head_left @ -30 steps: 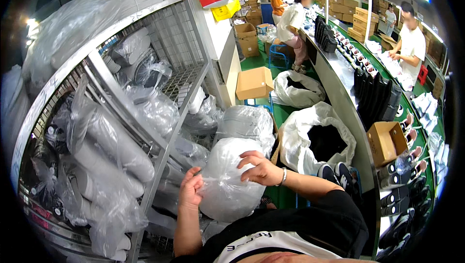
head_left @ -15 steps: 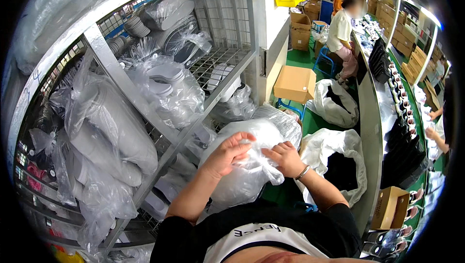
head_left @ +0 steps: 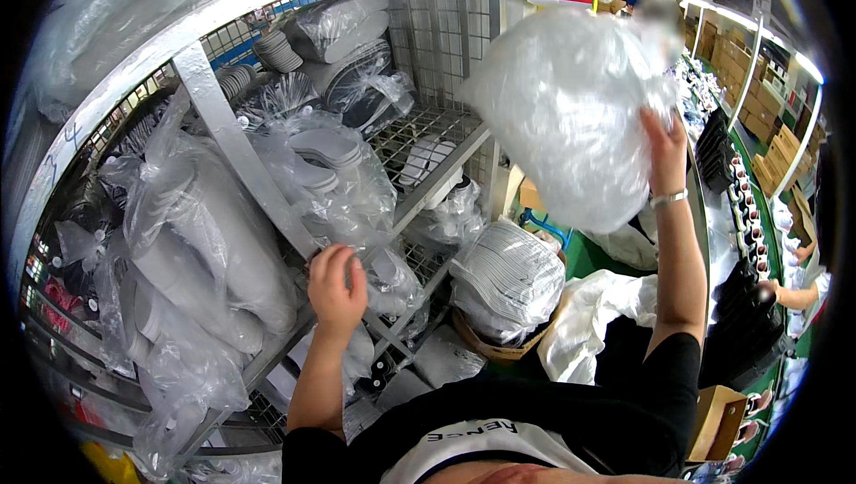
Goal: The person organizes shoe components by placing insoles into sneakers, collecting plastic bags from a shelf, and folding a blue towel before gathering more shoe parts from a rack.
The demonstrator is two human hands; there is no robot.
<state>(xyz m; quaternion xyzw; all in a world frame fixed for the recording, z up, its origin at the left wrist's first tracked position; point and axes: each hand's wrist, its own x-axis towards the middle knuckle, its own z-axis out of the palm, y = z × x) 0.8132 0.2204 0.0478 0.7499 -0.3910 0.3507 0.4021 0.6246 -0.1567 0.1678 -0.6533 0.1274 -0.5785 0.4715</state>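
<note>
My right hand (head_left: 665, 145), with a bracelet at its wrist, grips the side of a big, puffed-up clear plastic bag (head_left: 571, 118). The bag is raised at the upper right, and its contents cannot be made out. Beside the front rail of the metal rack (head_left: 464, 147) is my left hand (head_left: 337, 292), fingers loosely bent and thumb apart, with nothing seen in it. A clear bag of stacked grey-white soles (head_left: 508, 279) stands in a carton below the raised bag.
The rack's shelves carry bagged grey soles (head_left: 205, 243) and more bagged pieces (head_left: 325, 167). White sacks (head_left: 593, 306) with dark insides stand on the green floor. Along the right runs a conveyor with shoes (head_left: 744, 207) and black pieces (head_left: 744, 323); an open carton (head_left: 716, 421) sits near it.
The plastic bag, earlier low between both hands, has gone up and right with my right hand. My left hand has let go and moved left to the rack. The bagged soles below now show.
</note>
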